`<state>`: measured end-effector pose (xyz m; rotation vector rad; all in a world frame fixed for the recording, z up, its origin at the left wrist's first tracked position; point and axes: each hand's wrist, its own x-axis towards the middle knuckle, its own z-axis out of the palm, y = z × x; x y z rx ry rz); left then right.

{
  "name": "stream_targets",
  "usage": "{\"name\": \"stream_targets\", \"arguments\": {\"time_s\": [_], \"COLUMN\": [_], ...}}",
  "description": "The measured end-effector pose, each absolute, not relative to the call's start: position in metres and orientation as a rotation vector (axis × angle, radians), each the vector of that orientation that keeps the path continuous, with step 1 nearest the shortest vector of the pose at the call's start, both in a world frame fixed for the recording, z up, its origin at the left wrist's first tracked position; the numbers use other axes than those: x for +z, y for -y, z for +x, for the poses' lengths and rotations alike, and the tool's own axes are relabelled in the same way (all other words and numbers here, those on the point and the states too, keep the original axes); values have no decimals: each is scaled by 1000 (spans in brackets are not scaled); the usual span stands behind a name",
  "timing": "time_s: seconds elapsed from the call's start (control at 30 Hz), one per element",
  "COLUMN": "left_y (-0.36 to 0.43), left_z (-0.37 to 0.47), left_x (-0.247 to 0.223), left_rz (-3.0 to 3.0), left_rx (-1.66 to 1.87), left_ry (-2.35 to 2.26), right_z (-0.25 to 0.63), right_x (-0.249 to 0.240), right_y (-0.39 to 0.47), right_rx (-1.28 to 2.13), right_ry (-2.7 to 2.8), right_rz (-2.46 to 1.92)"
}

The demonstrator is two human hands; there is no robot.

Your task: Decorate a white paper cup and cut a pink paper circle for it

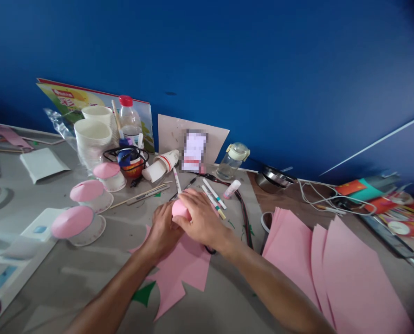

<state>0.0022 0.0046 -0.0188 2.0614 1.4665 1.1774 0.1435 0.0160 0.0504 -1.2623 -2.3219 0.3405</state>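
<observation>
Both my hands are closed around a small rounded pink paper piece (180, 209) in the middle of the table. My left hand (165, 227) grips it from the left, and the fingers of my right hand (203, 215) curl over its top and right side. Most of it is hidden, so I cannot tell if anything sits under it. Below my hands lies a cut-out pink paper sheet (189, 264) with jagged edges, and a green paper scrap (145, 294) touches its left side. To the left stand three white paper cups with pink cone tops (74, 223).
Stacked paper cups (93, 139) and a red-capped bottle (128, 118) stand back left. A phone (193, 150) leans at the back by a glass jar (231, 162). Markers (214, 197) and a glue stick (232, 189) lie beyond my right hand. Pink sheets (290, 250) lie right.
</observation>
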Motion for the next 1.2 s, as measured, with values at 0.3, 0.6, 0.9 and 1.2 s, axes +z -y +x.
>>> {"name": "stream_targets", "arguments": {"time_s": [0.3, 0.6, 0.9, 1.2], "left_y": [-4, 0, -4, -13], "left_z": [1, 1, 0, -9], "left_x": [-19, -9, -9, -4], "left_rz": [2029, 1958, 1926, 1838], "left_rx": [1137, 1038, 1005, 1101], "left_ry": [-1480, -1578, -1638, -1696], "right_z": [143, 197, 195, 194], "right_x": [49, 26, 4, -6], "right_y": [-16, -11, -11, -10], "right_rx": [365, 617, 490, 402], "right_ry": [2218, 1652, 1422, 1468], "right_rz": [-1312, -1312, -1261, -1199]}}
